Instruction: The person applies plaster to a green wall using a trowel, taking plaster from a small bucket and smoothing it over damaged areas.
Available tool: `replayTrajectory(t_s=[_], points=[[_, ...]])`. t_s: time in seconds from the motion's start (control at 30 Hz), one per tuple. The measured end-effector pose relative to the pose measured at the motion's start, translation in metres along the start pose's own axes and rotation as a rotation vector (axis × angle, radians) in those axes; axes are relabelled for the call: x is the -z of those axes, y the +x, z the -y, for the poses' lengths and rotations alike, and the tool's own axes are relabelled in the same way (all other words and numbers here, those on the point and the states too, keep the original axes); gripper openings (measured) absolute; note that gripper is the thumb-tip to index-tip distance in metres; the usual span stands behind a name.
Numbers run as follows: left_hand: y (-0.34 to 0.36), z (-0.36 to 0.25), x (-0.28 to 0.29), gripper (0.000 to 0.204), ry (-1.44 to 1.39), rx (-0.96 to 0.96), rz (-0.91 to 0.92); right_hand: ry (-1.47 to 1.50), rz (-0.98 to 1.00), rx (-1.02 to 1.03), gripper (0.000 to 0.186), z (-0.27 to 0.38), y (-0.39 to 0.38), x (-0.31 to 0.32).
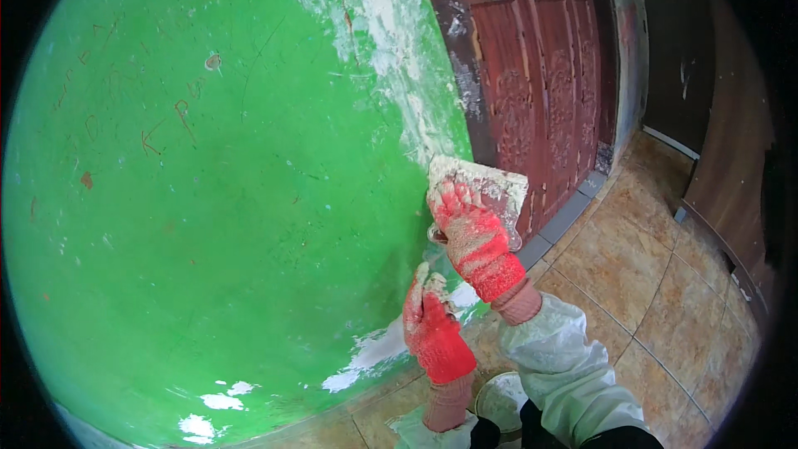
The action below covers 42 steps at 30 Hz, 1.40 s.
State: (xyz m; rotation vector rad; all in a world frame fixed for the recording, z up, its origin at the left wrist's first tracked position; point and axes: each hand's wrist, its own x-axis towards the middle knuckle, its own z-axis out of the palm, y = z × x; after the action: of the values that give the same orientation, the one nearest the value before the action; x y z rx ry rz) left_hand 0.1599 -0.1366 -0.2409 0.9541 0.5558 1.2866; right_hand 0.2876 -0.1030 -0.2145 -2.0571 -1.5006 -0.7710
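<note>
My right hand (pixel 474 233), in a red work glove caked with filler, grips a wide putty knife (pixel 506 185) with a metal blade smeared in whitish paste. The blade's upper left corner is at the green wall (pixel 249 199), at the lower end of a rough white filler strip (pixel 391 50). Lower and to the left, my left hand (pixel 436 334) in a matching glove points its fingers upward close to the wall. Paste coats those fingertips, and no tool shows in them. My right fingers partly cover the putty knife, and its handle is mostly hidden.
A carved reddish-brown door (pixel 540 75) in a dark frame stands right of the strip. Below me on the brown floor tiles (pixel 636 283) is a round bucket (pixel 500 403) with whitish contents. A dark wooden panel (pixel 736 141) stands at the far right.
</note>
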Motion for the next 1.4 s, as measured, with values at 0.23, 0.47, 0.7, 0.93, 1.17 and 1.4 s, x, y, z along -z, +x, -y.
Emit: replayTrajectory(t_s=[0.23,0.47,0.7,0.93,1.17,1.4], points=[[-0.017,0.001,0.001,0.035,0.011,0.040,-0.018,0.356,-0.078,-0.045,0.050,-0.009,-0.018,0.023],[-0.015,0.012,0.009,0.034,-0.031,0.012,0.043,0.050,-0.294,0.029,0.047,-0.004,0.025,0.007],[-0.022,0.022,0.002,0.034,0.075,0.007,-0.048,-0.027,-0.006,0.140,0.048,-0.017,-0.037,-0.003],[-0.011,0.028,0.010,0.033,0.180,-0.037,-0.042,-0.195,-0.275,0.053,0.047,-0.012,0.031,0.001],[-0.014,0.025,0.011,0.034,0.105,0.023,-0.018,1.106,-0.037,-0.304,0.035,-0.010,-0.032,0.037],[-0.019,0.015,0.002,0.032,0.144,-0.126,-0.070,1.557,-0.152,-0.400,0.018,-0.076,-0.071,0.076]])
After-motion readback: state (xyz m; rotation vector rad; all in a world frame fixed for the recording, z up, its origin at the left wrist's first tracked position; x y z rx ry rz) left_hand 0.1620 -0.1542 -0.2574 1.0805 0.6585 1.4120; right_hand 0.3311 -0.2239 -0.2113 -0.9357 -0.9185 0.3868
